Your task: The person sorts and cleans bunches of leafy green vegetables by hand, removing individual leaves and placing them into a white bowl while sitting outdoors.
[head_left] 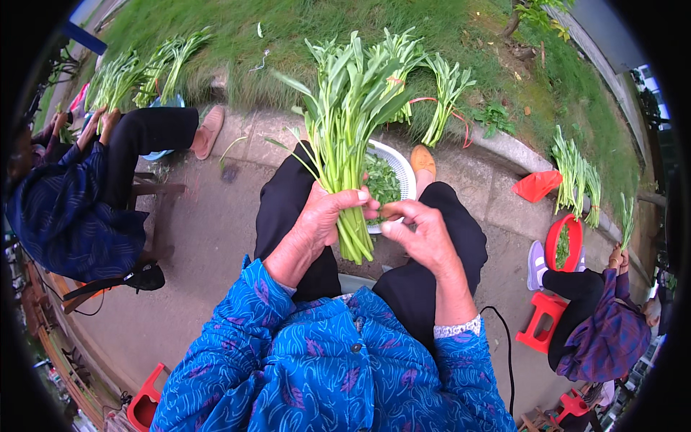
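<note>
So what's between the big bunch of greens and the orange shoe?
In the head view, a white basket holding loose green leaves sits between the bunch of greens and the orange shoe.

The white basket (400, 170) at frame centre is largely covered by the bunch of green stalks (349, 129); its near rim disappears behind the right hand (425, 234). The left hand (325, 214) hides the stalks' middle section. Both seated neighbours are cut off by the frame's dark rim, left and lower right.
</note>
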### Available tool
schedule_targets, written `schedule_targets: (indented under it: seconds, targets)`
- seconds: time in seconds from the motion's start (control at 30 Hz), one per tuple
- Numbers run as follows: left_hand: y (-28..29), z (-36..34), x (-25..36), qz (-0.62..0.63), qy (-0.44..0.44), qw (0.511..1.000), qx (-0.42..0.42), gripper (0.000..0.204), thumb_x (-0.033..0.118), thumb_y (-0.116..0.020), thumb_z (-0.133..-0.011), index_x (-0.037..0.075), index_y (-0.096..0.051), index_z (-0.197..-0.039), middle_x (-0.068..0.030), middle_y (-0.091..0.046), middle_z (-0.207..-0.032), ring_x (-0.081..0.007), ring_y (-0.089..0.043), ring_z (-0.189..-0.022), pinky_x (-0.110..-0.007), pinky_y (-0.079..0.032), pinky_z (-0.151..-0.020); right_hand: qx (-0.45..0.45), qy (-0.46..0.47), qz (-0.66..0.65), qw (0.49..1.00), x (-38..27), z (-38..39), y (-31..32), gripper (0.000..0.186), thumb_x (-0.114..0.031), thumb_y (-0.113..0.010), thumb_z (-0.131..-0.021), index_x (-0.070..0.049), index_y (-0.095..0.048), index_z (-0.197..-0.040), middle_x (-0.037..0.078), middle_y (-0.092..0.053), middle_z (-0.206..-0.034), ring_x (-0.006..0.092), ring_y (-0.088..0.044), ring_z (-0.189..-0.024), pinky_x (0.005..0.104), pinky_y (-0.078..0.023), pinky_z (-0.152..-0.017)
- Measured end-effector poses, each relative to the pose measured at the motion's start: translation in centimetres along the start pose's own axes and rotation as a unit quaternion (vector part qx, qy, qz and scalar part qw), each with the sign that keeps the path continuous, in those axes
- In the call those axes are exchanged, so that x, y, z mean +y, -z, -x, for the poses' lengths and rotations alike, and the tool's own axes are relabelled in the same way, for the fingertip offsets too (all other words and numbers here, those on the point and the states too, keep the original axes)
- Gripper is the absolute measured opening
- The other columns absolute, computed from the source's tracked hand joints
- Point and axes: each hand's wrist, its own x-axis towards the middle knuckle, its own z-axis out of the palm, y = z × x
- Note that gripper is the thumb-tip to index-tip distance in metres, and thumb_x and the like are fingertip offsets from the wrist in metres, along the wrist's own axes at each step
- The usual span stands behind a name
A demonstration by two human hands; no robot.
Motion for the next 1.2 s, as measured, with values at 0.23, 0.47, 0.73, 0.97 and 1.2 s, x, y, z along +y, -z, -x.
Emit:
schedule_targets:
  seconds: [0.23, 0.47, 0.73, 0.97, 1.2]
  targets:
    - [1.3, 0.1, 1.1, 0.088, 0.040, 0.992, -0.077, 0.047, 0.008, -0.068, -0.077, -0.001, -0.048, -0.119, -0.0096, -0.058, -0.082, -0.0223, -0.062, -0.072, -0.044, -0.056, -0.067, 0.083, -0.003, 0.037, 0.996, 1.1, -3.2, 2.0, 0.025, -0.007, -0.068, -0.084, 0.004, -0.067, -0.107, 0.002, -0.067, -0.086, 0.0075, -0.059, -0.076, 0.0237, -0.049, -0.072]
    - [1.7, 0.7, 1.7, 0.113, 0.043, 0.987, -0.107, 0.050, 0.009, -0.067, -0.076, -0.001, -0.048, -0.121, -0.0100, -0.056, -0.082, -0.0211, -0.058, -0.067, -0.042, -0.051, -0.065, 0.223, 0.037, -0.017, 0.974, 2.7, -4.9, 3.8, 0.027, -0.005, -0.065, -0.087, 0.002, -0.065, -0.113, 0.004, -0.065, -0.092, 0.0088, -0.059, -0.078, 0.0243, -0.050, -0.070]
    - [1.4, 1.9, 1.6, 0.034, 0.051, 0.993, -0.102, 0.051, 0.009, -0.068, -0.072, -0.002, -0.049, -0.118, -0.0104, -0.057, -0.079, -0.0208, -0.058, -0.064, -0.041, -0.052, -0.063, 0.288, 0.180, 0.051, 0.939, -1.3, -6.1, 5.4, 0.051, -0.001, -0.060, -0.086, -0.009, -0.052, -0.136, 0.010, -0.048, -0.136, 0.0163, -0.058, -0.100, 0.0248, -0.052, -0.075]
    - [2.2, 2.4, 0.7, -0.009, 0.078, 0.993, -0.093, 0.052, 0.007, -0.069, -0.071, -0.003, -0.047, -0.117, -0.0115, -0.057, -0.078, -0.0214, -0.058, -0.063, -0.040, -0.052, -0.060, 0.228, 0.199, -0.006, 0.953, -2.1, -6.2, 5.1, 0.055, 0.002, -0.054, -0.085, -0.008, -0.048, -0.139, 0.012, -0.043, -0.143, 0.0192, -0.057, -0.108, 0.0285, -0.049, -0.086]
    - [2.3, 2.9, 0.4, -0.013, 0.088, 0.992, -0.084, 0.050, 0.004, -0.068, -0.069, -0.004, -0.049, -0.114, -0.0121, -0.059, -0.077, -0.0214, -0.061, -0.062, -0.036, -0.055, -0.059, 0.232, 0.239, 0.104, 0.937, -0.4, -7.1, 5.8, 0.041, 0.006, -0.049, -0.088, -0.002, -0.058, -0.126, 0.016, -0.056, -0.128, 0.0259, -0.056, -0.117, 0.0312, -0.044, -0.098]
